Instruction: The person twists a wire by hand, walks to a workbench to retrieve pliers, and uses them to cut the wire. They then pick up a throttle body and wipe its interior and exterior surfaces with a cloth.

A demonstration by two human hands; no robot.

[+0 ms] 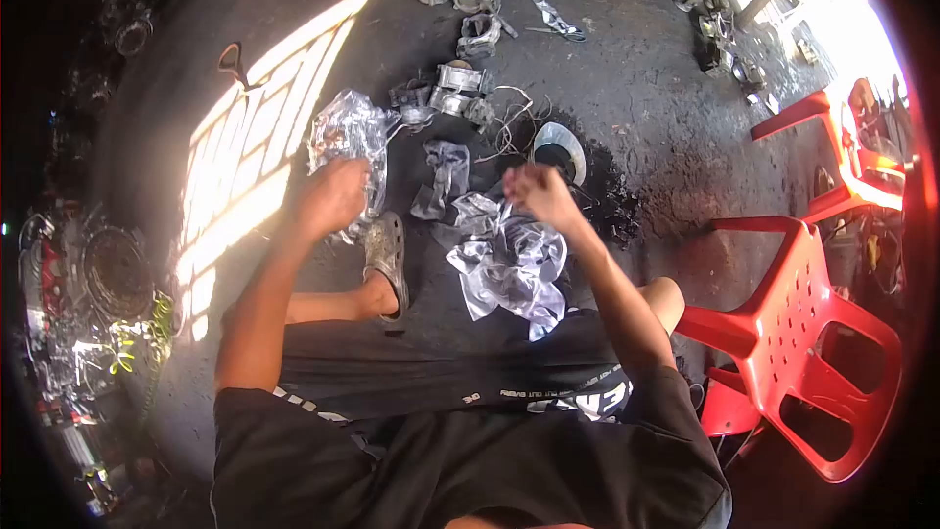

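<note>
Cloth (517, 269) lies bodyward of my right fingers (513, 183), farther from my left fingers (350, 170). I cannot tell whether either set is closed.

On the floor (656, 127), the cloth (514, 269) lies between the bag (352, 122) and the chairs (788, 328).

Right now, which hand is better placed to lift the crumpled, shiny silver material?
Probably the right hand: it appears close to the silver material, while the left hand is nearer the clear, crumpled plastic.
</note>
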